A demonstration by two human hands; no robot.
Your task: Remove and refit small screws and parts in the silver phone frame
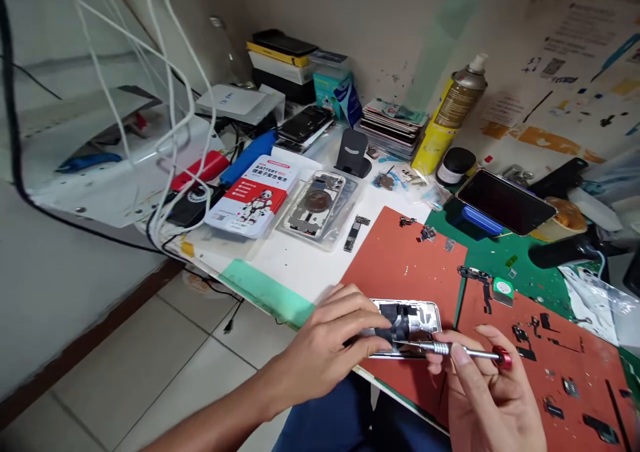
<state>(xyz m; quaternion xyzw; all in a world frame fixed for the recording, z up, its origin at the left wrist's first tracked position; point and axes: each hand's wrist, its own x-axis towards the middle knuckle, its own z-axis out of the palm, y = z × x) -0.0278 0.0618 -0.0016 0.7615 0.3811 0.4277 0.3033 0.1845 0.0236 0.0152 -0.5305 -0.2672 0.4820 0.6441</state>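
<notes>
I operate at a distance and take the opened phone housing as the reference point for all positions. The housing lies at the near edge of the red mat, inner side up. Left hand: thumb and fingertips are closed on a dark piece at the housing; I cannot identify its type. Right hand: the fingers grasp a slim silver driver with a red end cap, its tip directed into the housing. I cannot confirm tip contact. Status, as far as I can judge: the housing is open, and dark parts lie within it. Loose components are set out separately: a narrow board beyond the housing and to its left, a camera-like module beyond it, a flex assembly beyond and to its right, and several small dark parts farther right. None of these is seated in the housing. I cannot tell which parts inside are fastened. A second phone back rests in a clear tray, beyond the housing and to its left, beside a battery box.
</notes>
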